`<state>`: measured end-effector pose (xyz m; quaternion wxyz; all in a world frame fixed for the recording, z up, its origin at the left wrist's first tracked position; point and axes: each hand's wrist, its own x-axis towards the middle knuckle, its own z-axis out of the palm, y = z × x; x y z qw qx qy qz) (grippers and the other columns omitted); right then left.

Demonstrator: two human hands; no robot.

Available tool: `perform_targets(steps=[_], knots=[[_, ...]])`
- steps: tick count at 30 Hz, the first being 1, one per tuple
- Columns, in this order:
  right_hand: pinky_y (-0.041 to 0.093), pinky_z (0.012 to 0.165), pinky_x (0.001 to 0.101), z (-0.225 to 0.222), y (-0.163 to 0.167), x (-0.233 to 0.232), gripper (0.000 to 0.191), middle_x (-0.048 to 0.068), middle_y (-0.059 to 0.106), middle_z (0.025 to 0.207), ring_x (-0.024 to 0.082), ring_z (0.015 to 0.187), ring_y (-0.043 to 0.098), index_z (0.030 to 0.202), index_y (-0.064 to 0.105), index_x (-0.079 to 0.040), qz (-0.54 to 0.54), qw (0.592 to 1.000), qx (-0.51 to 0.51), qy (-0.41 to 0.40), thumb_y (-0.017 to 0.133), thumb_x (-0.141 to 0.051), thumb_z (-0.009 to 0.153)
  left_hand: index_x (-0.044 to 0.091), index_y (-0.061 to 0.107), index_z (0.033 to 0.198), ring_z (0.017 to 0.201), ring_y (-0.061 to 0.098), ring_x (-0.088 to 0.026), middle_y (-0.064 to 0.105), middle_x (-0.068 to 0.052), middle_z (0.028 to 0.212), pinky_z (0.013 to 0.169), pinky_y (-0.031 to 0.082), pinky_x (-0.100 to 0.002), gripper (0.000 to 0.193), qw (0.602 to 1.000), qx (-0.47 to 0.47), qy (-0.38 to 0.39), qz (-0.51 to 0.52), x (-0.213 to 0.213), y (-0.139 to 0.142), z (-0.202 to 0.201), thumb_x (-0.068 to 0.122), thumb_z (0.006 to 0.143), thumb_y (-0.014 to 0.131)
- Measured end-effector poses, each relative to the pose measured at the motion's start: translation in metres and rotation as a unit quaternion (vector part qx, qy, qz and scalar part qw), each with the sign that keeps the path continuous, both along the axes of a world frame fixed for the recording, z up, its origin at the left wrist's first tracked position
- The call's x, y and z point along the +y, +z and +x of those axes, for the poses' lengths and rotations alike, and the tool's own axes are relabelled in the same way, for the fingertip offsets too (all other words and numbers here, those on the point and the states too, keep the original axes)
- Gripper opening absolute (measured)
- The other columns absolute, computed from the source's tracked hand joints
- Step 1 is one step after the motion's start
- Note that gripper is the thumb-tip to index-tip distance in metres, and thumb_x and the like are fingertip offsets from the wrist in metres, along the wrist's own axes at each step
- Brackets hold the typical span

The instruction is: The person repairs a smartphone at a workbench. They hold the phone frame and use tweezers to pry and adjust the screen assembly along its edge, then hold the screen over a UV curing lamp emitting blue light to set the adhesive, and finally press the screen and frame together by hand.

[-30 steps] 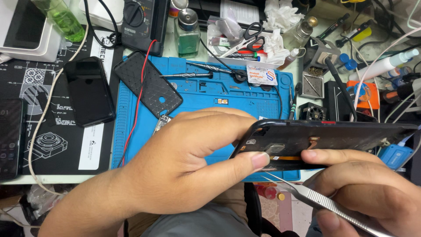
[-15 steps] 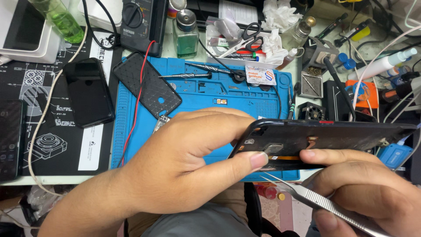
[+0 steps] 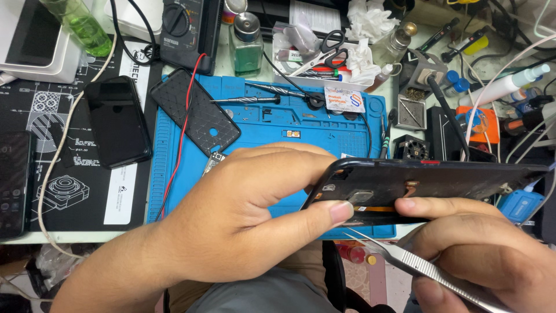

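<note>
**Hands grip an opened phone over the mat**

Both hands hold a black phone shell point(image 3: 428, 185) edge-up above the blue mat point(image 3: 260, 133). Left hand point(image 3: 243, 220) curls around its left end, thumb pressed underneath. Right hand point(image 3: 480, 249) supports the lower edge while pinching metal tweezers point(image 3: 423, 266), tips angled toward the shell.

my hands: two, my left hand point(image 3: 231, 226) and my right hand point(image 3: 486, 249)
opened phone shell: one point(image 3: 428, 182), held between them
tweezers: one pair point(image 3: 423, 268), near right
blue work mat: one point(image 3: 260, 133)
phones lying flat: two, one black phone point(image 3: 117, 122) at left, another phone point(image 3: 13, 182) at the far left edge
textured black phone case: one point(image 3: 202, 111)
scissors: one pair point(image 3: 324, 49), far
multimeter: one point(image 3: 184, 29), far
green liquid bottles: two, point(image 3: 78, 26) and point(image 3: 245, 43)
</note>
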<state>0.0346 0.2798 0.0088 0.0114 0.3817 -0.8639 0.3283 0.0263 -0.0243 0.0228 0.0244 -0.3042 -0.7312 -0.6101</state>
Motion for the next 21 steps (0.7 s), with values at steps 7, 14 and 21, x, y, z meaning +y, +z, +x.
perform_targets(steps=[7,14,21], knots=[[0.054,0.108,0.0424,-0.0003,-0.0013,-0.0016,0.007,-0.004,0.071,0.096,0.028,0.121,0.071,0.071,0.075,-0.013,-0.008,1.0,0.01,-0.002,0.074,-0.014,0.078,-0.002,0.067,0.109,0.087,0.07,-0.02,0.072,-0.01,0.095,0.078,0.056,-0.032,0.02,1.0,-0.006,0.0,0.001,-0.0013,-0.0011,0.0004,0.008,0.093,0.071],[0.054,0.108,0.0425,0.0012,0.0005,-0.0058,0.005,-0.004,0.071,0.096,0.028,0.12,0.07,0.072,0.074,-0.013,-0.019,1.0,0.007,-0.006,0.074,-0.013,0.077,-0.003,0.067,0.111,0.087,0.07,-0.021,0.072,-0.011,0.094,0.078,0.055,-0.033,0.021,1.0,0.008,-0.006,-0.001,-0.0029,-0.0016,-0.0002,0.007,0.093,0.07],[0.054,0.108,0.043,0.0042,0.0,-0.0083,0.005,-0.003,0.07,0.095,0.028,0.119,0.07,0.072,0.074,-0.012,-0.021,1.0,0.005,-0.02,0.073,-0.01,0.076,-0.003,0.067,0.112,0.087,0.07,-0.02,0.072,-0.01,0.095,0.078,0.056,-0.032,0.021,1.0,-0.002,-0.007,0.003,-0.0047,-0.0015,0.0,0.008,0.094,0.07]])
